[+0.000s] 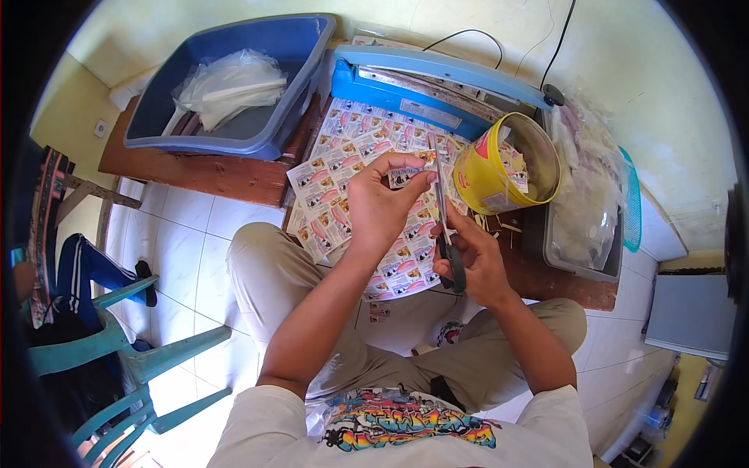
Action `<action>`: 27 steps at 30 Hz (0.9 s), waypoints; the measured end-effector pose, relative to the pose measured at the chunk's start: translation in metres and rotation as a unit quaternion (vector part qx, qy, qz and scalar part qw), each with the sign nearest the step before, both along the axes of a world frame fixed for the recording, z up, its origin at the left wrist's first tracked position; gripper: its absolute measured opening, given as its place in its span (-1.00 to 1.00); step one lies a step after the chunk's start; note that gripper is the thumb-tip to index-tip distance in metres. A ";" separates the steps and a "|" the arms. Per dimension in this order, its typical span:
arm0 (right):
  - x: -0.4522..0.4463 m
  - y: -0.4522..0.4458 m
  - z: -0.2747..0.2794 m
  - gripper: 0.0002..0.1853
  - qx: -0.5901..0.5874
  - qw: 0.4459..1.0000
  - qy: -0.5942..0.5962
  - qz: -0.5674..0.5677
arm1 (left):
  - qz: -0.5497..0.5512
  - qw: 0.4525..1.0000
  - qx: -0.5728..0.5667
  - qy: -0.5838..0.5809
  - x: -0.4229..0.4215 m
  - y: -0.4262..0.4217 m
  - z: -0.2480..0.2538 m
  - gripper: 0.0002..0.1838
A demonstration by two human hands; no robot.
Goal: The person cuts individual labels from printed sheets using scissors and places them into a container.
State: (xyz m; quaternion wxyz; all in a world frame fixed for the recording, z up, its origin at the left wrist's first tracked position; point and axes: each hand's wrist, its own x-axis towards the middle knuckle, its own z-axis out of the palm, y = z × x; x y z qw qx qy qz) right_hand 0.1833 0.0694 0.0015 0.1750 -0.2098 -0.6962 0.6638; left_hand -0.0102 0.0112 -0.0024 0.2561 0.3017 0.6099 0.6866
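a shirt (409, 421) lies nearest, left hand (378, 201) pinching a label (400, 176), right hand's (482, 265) fingers (466, 226) curled round scissors (453, 265), cut pieces (513, 167) bucketed, printed sheets (328, 201) left uncut.

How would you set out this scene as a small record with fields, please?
Left hand: pinches a small printed piece
Right hand: holds scissors, blades pointing away from the body
Under the hands: printed sheets
Right of sheets: yellow bucket with printed pieces inside
Behind sheets: blue lever-arm machine
Left of machine: blue tub holding clear plastic
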 end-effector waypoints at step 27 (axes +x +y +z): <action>-0.001 -0.003 0.001 0.07 0.000 1.000 0.007 0.000 | -0.001 1.000 0.019 -0.011 0.000 0.002 -0.001 -0.74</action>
